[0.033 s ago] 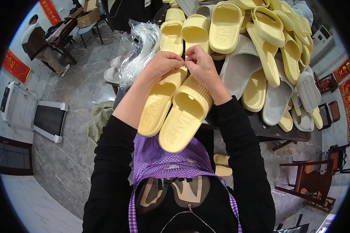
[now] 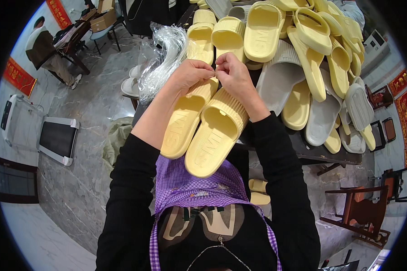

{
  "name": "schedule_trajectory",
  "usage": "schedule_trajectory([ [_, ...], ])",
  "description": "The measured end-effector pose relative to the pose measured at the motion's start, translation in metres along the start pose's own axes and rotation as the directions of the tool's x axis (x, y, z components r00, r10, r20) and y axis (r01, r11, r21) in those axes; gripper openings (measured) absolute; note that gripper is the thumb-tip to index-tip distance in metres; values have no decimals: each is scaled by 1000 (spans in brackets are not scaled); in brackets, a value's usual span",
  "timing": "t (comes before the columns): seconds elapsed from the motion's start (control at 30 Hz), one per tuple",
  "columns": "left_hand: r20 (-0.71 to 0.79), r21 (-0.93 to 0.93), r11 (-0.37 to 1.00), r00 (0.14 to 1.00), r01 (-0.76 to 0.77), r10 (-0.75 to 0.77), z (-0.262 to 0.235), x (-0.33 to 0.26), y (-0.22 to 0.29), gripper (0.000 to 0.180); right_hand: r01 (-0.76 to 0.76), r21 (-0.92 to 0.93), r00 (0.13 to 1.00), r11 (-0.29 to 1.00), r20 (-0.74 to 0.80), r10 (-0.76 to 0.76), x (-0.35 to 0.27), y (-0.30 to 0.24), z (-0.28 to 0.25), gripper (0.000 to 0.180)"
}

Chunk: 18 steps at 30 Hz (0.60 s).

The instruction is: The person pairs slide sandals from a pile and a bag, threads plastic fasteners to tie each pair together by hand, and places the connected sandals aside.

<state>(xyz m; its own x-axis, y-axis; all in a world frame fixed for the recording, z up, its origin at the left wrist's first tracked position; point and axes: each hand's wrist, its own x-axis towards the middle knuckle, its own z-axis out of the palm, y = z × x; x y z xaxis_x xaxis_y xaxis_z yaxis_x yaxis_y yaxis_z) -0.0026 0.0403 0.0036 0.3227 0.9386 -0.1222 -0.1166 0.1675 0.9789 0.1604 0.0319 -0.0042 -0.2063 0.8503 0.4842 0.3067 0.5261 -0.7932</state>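
A pair of yellow slide slippers lies side by side at the table's near edge, heels toward me: the left slipper (image 2: 180, 128) and the right slipper (image 2: 212, 143). Over their toe ends my left hand (image 2: 190, 74) and my right hand (image 2: 236, 77) meet, thumbs and fingers pinched together. Whatever they pinch is too small to make out. Just beyond my left hand lies a bundle of clear plastic strands (image 2: 169, 56), partly in a clear bag. More yellow slippers (image 2: 227, 38) lie right behind my hands.
Yellow and grey slippers, such as a grey slipper (image 2: 280, 81), are heaped across the dark table (image 2: 321, 156) to the right. Green cloth (image 2: 116, 140) is at the left below the table. A wooden chair (image 2: 359, 210) stands at the right. A person (image 2: 49, 52) is at the far left.
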Motion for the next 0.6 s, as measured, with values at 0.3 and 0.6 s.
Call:
schedule_trajectory([
  [0.3,50,-50,998,998,36,-33,-2,-3,0,10,242,-227,970,943,49,-237,-6,-13,-2,15],
  [0.6,33,34,998,998,52,-53,-5,3,-5,15,202,-215,979,955,31,-200,2,-7,2,16],
])
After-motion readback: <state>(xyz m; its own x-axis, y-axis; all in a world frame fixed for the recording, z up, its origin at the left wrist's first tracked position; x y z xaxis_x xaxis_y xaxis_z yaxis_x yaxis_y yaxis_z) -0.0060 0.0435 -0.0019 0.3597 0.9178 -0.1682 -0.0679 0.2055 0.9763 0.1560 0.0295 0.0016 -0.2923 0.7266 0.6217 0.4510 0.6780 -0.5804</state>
